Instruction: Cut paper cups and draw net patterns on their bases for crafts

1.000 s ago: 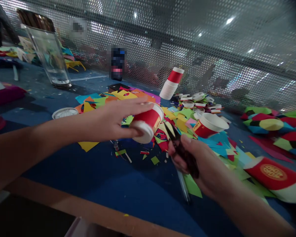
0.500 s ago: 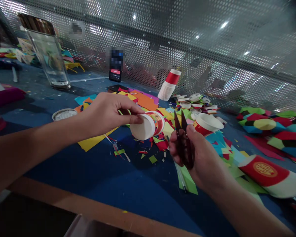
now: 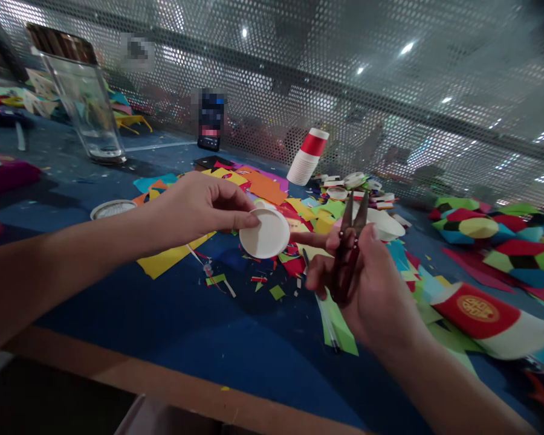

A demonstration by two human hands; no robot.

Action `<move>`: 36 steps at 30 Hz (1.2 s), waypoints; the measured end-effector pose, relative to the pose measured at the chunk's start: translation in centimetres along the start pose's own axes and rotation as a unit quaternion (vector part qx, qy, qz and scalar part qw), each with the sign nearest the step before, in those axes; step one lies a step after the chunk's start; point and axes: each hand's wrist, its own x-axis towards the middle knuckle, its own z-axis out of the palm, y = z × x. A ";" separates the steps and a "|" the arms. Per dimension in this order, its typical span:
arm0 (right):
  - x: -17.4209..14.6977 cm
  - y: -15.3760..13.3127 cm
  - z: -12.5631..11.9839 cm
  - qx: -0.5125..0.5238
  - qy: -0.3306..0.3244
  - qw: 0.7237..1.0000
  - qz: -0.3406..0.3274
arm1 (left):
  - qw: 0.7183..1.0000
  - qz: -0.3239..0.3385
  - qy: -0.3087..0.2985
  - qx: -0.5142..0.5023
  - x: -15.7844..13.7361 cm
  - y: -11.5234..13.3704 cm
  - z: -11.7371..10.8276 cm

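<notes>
My left hand [image 3: 213,208] pinches a short cut-down paper cup [image 3: 265,234] between thumb and fingers. Its round white base faces me and hides most of its side. Held in my right hand [image 3: 367,278] is a pair of scissors [image 3: 347,254] with dark red handles, blades upward and slightly apart. The right index finger stretches left, its tip at the cup's right edge; I cannot tell whether it touches. Behind the right hand a white paper cup [image 3: 387,225] shows in part. Coloured paper scraps lie beneath both hands.
A stack of paper cups [image 3: 308,158] leans at the back, near a pile of cut cup rings [image 3: 344,184]. A glass bottle [image 3: 84,112] and a phone [image 3: 211,121] stand left. Right are a red-and-white cup [image 3: 489,320], paper balls [image 3: 517,260] and a pen [image 3: 329,326].
The cut-down cup has turned so its base faces me, hiding its printed side. My right hand has swung the scissors tips rightward and up and stretched its index finger toward the cup.
</notes>
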 end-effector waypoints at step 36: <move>2.3 -0.1 -6.3 -0.561 0.129 0.814 -0.080 | 0.902 0.325 -0.226 0.175 -3.2 -0.3 3.7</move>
